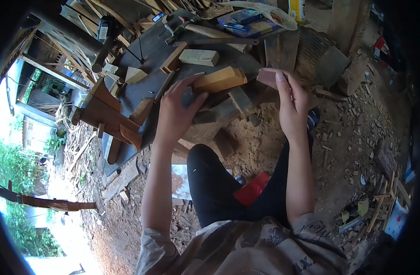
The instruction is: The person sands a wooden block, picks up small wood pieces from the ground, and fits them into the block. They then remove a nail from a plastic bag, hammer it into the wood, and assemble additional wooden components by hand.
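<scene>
Sawdust and wood chips all over the ground [356, 137], cluttered dark tabletop [146, 50] beyond. Left hand [175, 112] on a long wooden block [219, 80] at the tabletop's near edge, fingers [185, 82] wrapped around its end. Right hand [290, 103] just beside, fingers pinching a small reddish piece [267, 77]. Pale block [199, 57] lying farther back.

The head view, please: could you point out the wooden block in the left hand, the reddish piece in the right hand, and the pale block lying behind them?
wooden block [221, 79], head view, its top face.
reddish piece [268, 77], head view, its exposed left end.
pale block [199, 57], head view, its top face.
</scene>
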Motion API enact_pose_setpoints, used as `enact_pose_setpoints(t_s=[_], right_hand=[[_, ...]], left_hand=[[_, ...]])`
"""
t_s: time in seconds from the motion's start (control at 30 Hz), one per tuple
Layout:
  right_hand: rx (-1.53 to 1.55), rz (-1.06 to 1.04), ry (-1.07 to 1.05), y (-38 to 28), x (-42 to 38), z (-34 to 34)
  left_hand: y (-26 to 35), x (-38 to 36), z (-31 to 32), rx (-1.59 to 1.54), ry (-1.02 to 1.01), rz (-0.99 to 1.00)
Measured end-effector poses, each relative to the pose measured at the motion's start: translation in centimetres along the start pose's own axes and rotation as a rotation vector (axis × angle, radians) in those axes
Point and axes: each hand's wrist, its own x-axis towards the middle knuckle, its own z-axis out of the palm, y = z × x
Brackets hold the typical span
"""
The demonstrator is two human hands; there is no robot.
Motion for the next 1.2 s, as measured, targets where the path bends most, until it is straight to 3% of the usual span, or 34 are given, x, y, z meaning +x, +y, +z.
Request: enact_pose_setpoints(t_s=[0.07, 0.17, 0.27, 0.37, 0.57, 0.67, 0.77, 0.97, 1.2], right_hand=[[-0.003, 0.060, -0.040, -0.4, -0.2, -0.3], [0.042, 0.052, -0.042, -0.6, -0.3, -0.4], [0.087, 0.027, 0.001, -0.8, -0.5, -0.5], [0.097, 0.037, 0.008, -0.7, -0.4, -0.5], [0.103, 0.051, -0.014, -0.9, -0.9, -0.4], [0.090, 0.058, -0.023, -0.8, -1.0, -0.5], [0.090, 0.059, -0.018, -0.7, -1.1, -0.3], [0.075, 0.075, -0.026, -0.5, -1.3, -0.2], [0.091, 0.108, -0.040, -0.5, -1.6, -0.1]], left_hand=[[0.5, 0.1, -0.3, -0.028, -0.013, -0.053], [1.0, 0.5, -0.9, -0.076, 0.089, 0.035], [1.3, 0.7, 0.1, -0.210, 0.343, -0.037], [1.8, 0.3, -1.0, 0.251, -0.003, 0.109], [1.7, 0.6, -0.8, 0.126, 0.372, 0.049], [0.1, 0.4, -0.8, 0.195, 0.055, 0.009], [-0.1, 0.3, -0.7, 0.176, 0.123, 0.000], [-1.8, -0.6, -0.5, 0.152, 0.105, 0.187], [-0.8, -0.2, -1.7, 0.035, 0.033, 0.044]])
